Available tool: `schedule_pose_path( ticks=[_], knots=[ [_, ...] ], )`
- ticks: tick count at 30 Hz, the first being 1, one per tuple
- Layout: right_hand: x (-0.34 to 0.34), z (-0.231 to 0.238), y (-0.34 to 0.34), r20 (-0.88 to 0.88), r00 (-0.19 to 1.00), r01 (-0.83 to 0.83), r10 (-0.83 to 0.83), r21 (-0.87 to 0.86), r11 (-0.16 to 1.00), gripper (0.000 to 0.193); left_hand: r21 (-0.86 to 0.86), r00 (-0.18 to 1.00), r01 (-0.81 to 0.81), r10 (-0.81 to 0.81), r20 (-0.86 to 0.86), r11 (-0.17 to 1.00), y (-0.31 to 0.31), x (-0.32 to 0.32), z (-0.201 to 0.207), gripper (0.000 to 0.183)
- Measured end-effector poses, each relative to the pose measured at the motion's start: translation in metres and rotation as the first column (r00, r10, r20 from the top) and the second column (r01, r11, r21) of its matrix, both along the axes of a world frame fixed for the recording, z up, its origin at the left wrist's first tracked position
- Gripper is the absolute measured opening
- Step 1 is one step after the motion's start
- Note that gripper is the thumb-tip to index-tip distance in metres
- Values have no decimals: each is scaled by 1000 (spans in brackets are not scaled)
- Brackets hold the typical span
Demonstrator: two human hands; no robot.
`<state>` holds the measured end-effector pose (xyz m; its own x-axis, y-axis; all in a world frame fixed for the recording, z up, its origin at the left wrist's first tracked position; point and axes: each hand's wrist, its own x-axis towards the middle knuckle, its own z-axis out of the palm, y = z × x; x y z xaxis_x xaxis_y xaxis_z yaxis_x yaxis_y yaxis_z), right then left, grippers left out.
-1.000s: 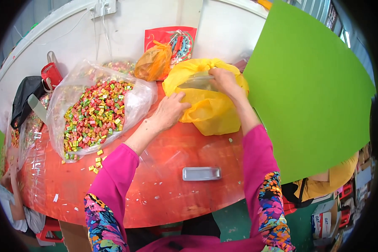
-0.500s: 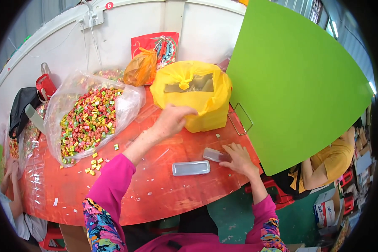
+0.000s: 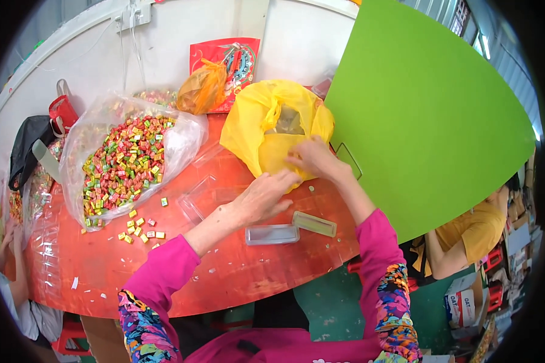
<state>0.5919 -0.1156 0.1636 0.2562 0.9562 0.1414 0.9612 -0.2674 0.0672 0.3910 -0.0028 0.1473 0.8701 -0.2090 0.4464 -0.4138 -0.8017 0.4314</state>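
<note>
A yellow plastic bag (image 3: 242, 136) stands at the back of the red table, its torn opening showing something clear and greyish inside. My right hand (image 3: 320, 158) is at the bag's front, fingers bent in and closed on the yellow plastic. Just below the bag, my left hand (image 3: 265, 195) hovers with fingers stretched and thumb apart, holding nothing. Two small clear plastic boxes lie under my hands: one long tray (image 3: 272, 235) and, touching its right end, a tilted one (image 3: 315, 224). Another thin clear plastic piece (image 3: 197, 199) rests left of my left wrist.
At left, a large clear bag (image 3: 184, 136) spills foil-wrapped candies (image 3: 124, 163) in red, yellow and green; several loose ones (image 3: 138, 230) lie beside it. A green board (image 3: 430, 121) edges the table's right side. An orange bag (image 3: 203, 88) sits behind. Other people work at both sides.
My right hand has left the small clear box and moved up to the yellow bag. My left hand has drawn back slightly down from it. The bag's opening has shifted and narrowed.
</note>
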Motion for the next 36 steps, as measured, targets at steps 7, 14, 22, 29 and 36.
schedule_pose_path(
  ticks=[7,14,22,29,36],
  knots=[
    [-21,5,-14,-211,977,-15,-31,-210,978,17,-16,910,-409,409,70,913,46,57,-31,89],
    [24,-16,65,42,992,-124,120,522,844,12,125,928,-283,305,-215,951,35,69,-39,47],
    [79,-10,102,24,998,51,-63,345,937,11,163,973,-111,140,-181,980,14,47,-66,34],
    [19,60,-4,-604,781,313,158,598,738,23,-30,993,-96,93,-70,995,25,33,-53,33],
    [-109,55,-152,-611,789,240,59,395,887,29,-294,935,-355,338,-111,887,62,36,-13,28]
  ],
)
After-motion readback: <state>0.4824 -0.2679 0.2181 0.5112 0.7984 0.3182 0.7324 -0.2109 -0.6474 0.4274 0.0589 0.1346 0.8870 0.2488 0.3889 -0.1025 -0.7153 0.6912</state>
